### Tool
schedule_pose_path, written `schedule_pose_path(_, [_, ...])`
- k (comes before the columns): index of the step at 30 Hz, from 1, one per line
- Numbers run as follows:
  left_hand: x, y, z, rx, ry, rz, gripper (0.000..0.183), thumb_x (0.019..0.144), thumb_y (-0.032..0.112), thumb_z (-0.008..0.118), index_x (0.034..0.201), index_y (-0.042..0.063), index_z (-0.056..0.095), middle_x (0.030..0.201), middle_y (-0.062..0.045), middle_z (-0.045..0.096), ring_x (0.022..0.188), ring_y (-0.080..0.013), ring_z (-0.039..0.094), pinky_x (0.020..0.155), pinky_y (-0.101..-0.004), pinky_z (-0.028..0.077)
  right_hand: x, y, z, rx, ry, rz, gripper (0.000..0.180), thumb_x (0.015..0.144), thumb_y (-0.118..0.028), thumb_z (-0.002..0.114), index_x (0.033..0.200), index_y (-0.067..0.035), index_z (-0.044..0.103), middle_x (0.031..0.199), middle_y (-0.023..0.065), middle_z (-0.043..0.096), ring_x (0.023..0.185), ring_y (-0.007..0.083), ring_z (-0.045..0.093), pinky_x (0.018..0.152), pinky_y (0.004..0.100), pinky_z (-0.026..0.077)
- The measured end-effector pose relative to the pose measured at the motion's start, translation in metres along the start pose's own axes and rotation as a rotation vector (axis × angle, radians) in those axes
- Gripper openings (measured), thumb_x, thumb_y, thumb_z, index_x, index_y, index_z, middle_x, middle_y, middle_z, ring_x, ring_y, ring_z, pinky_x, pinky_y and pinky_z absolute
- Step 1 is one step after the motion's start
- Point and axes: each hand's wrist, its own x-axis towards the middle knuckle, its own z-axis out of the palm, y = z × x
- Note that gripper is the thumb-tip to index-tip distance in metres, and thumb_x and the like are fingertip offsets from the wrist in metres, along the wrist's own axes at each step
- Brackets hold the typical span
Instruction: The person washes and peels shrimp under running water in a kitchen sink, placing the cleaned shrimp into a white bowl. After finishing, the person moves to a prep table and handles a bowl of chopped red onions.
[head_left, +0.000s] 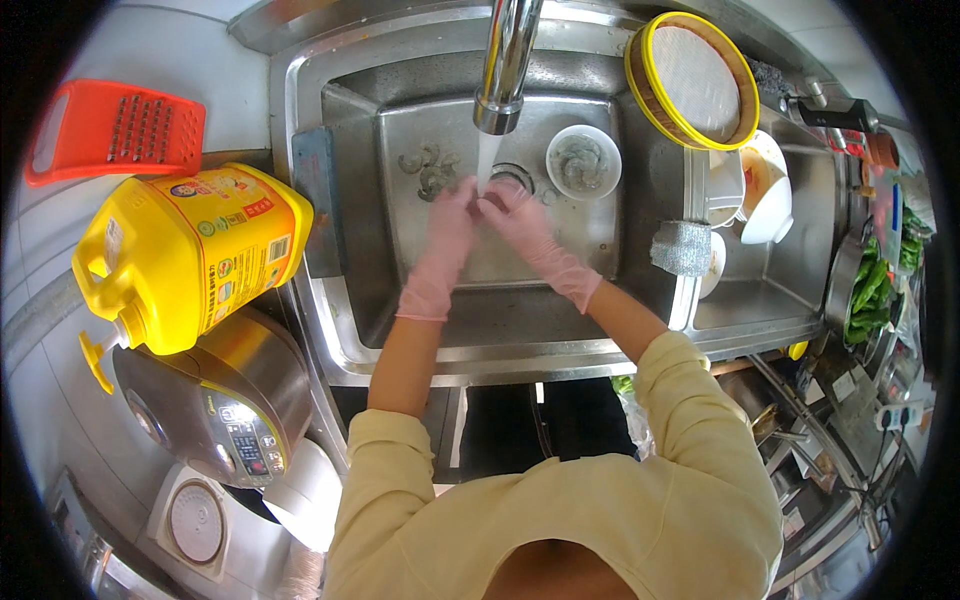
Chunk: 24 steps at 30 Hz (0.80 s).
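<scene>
Both my hands wear pink gloves and meet under the water running from the chrome faucet (499, 111), over the drain of the steel sink (525, 259). My left hand (454, 217) and my right hand (517, 214) are blurred by motion. Their fingers touch or nearly touch, and whatever may be between them is hidden. Several grey raw shrimp (433, 178) lie on the sink floor just left of my left hand. To the right of my right hand stands a white bowl (552, 169) with peeled shrimp (583, 163) in it.
A yellow-rimmed sieve (694, 82) rests on the sink's right rear corner. White bowls (769, 210) sit in the second basin, and a silvery scouring cloth (681, 249) hangs on the divider. At left are a red grater (127, 131), a yellow detergent jug (180, 247) and a rice cooker (225, 397).
</scene>
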Motion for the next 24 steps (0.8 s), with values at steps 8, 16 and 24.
schedule_pose_path(8, [-0.007,0.037,-0.066,0.073,0.240,0.000,0.023,0.093,0.017,0.055,0.108,0.000,0.052,0.082,-0.005,0.057,0.083,-0.0206,0.060,0.080,-0.0327,0.051,-0.034,0.081,0.108,-0.740,-0.765,-0.209,0.017,0.081,-0.019,0.057,0.091,-0.007,0.063,0.083,0.0137,0.066,0.076,0.0321,0.065,0.061,0.0413,0.051])
schedule_pose_path(16, [-0.016,0.024,-0.106,-0.013,0.350,-0.113,0.021,0.086,0.020,0.064,0.095,0.004,0.054,0.077,-0.002,0.055,0.076,-0.0177,0.059,0.076,-0.0309,0.051,-0.043,0.117,0.101,-0.853,-0.818,-0.147,0.013,0.078,-0.010,0.055,0.083,-0.005,0.066,0.082,0.0144,0.066,0.078,0.0305,0.067,0.063,0.0419,0.052])
schedule_pose_path(24, [-0.006,-0.007,-0.106,-0.118,0.437,-0.106,0.016,0.085,0.018,0.065,0.090,0.006,0.055,0.081,-0.002,0.057,0.078,-0.0183,0.060,0.072,-0.0326,0.051,-0.043,0.094,0.075,-0.719,-0.670,-0.071,0.017,0.080,-0.013,0.054,0.088,-0.004,0.065,0.090,0.0165,0.064,0.082,0.0303,0.065,0.063,0.0419,0.053])
